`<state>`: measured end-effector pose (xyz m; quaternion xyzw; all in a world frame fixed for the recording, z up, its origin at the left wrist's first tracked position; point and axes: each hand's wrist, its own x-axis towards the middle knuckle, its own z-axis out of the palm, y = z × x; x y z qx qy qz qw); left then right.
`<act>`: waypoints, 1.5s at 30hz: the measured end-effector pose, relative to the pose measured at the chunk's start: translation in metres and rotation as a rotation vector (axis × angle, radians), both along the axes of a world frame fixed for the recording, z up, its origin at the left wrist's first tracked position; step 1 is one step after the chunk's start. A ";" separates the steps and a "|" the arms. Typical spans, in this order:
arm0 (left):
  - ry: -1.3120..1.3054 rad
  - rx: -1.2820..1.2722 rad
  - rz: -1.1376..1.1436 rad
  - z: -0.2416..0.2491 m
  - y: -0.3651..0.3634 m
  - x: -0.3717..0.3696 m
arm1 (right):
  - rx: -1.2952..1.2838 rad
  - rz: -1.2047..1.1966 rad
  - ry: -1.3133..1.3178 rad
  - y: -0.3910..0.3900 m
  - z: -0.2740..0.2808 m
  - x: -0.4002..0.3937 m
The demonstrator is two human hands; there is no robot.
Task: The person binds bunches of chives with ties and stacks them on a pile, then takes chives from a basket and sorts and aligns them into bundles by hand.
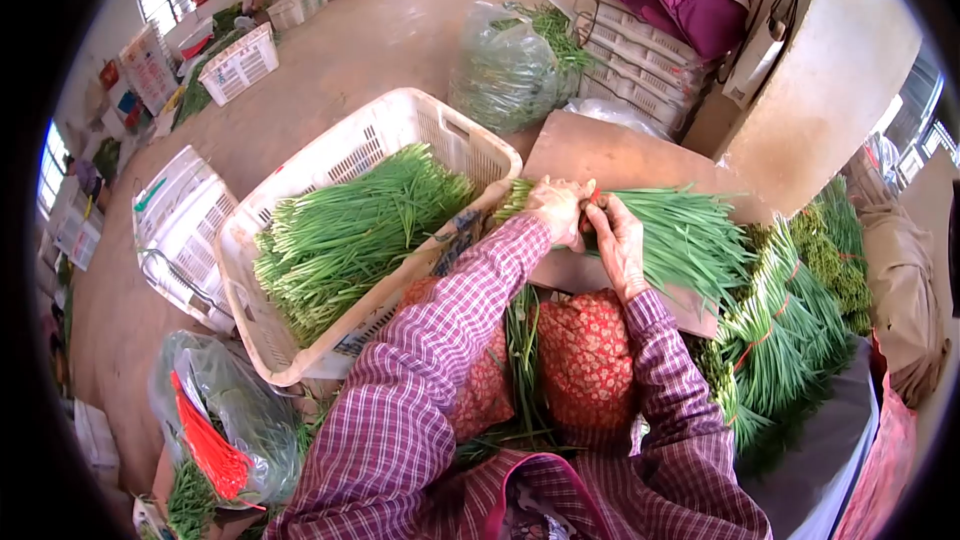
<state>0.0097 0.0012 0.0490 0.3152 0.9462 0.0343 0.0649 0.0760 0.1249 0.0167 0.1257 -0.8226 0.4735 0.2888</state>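
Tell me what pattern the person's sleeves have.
The sleeves are plaid: purple-maroon crossed by white lines, clearest in the head view.

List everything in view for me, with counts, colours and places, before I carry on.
Held bundle: 1, green, at the hands
Cardboard: count unclear, brown, beneath held bundle
Large crate: 1, cream, left of cardboard
Cut stalks: uncounted, green, inside large crate
Tied bundles: several, green, right
Red ties: many, red, lower left
Plastic bag: 1, clear, beyond large crate
Crate stack: 1, whitish, upper right
Garment: 1, purple, on crate stack
Floor crate: 1, white, upper left; others farther back
Pillar: 1, pale, right
Background items: too small to count
Left hand: 1, bare, on held bundle
Right hand: 1, bare, beside left hand
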 end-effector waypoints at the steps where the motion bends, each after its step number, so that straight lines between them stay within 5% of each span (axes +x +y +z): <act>1: 0.005 0.038 0.001 0.002 -0.004 0.000 | -0.188 0.029 -0.182 -0.001 0.005 0.002; 2: 0.040 0.041 0.032 0.005 -0.005 0.002 | -0.374 0.060 -0.363 0.000 0.009 0.003; 5: 0.174 0.223 0.039 0.020 -0.034 0.010 | -0.564 0.123 -0.363 0.007 0.016 -0.002; 7: 0.310 0.763 -0.048 0.012 -0.075 0.010 | -0.650 0.132 -0.313 0.013 0.029 0.001; 9: 0.133 1.183 0.153 0.030 -0.112 0.032 | -0.709 0.181 -0.246 0.020 0.045 0.005; 11: -0.155 1.495 0.435 0.028 -0.140 0.048 | -0.744 0.233 -0.216 0.027 0.067 0.011; 14: -1.235 1.702 0.207 -0.024 -0.153 0.050 | -0.863 0.413 -0.193 0.031 0.097 0.025; 18: -1.779 1.569 -0.131 -0.017 -0.071 0.117 | -1.028 0.597 -0.266 0.008 0.122 0.053; 20: -1.896 1.597 -0.221 -0.011 -0.050 0.135 | -0.915 0.753 -0.347 0.000 0.118 0.058; 22: -1.815 1.680 -0.171 -0.015 -0.053 0.129 | -0.692 0.797 -0.456 -0.013 0.137 0.078; 24: -1.605 1.788 -0.075 -0.016 -0.071 0.107 | -0.210 0.742 -0.419 -0.020 0.154 0.092; 26: -1.328 1.873 0.004 -0.005 -0.088 0.083 | -0.060 0.741 -0.383 -0.022 0.156 0.098; 30: -0.629 1.893 0.201 0.055 -0.101 0.037 | -0.351 0.572 -0.564 -0.009 0.144 0.064; 32: -0.485 1.897 0.204 0.090 -0.094 0.017 | -0.565 0.510 -0.434 -0.008 0.145 0.041; 34: -0.422 1.805 -0.300 0.102 -0.097 -0.023 | -0.521 0.517 -0.324 0.000 0.163 0.025; 36: -0.458 1.741 -0.439 0.136 -0.088 -0.025 | -0.419 0.545 -0.102 0.012 0.173 0.016; 38: -0.497 1.709 -0.418 0.132 -0.078 -0.029 | -0.638 0.565 -0.209 0.020 0.178 0.020; 40: -0.549 1.629 -0.379 0.120 -0.068 -0.033 | -0.525 0.531 -0.055 0.033 0.140 0.009; 42: -0.503 1.529 -0.272 0.064 -0.060 -0.033 | -0.582 0.359 -0.194 0.044 0.081 0.005; 45: -0.902 1.431 -0.109 -0.015 -0.070 -0.039 | -0.623 0.269 -0.398 0.063 -0.002 -0.002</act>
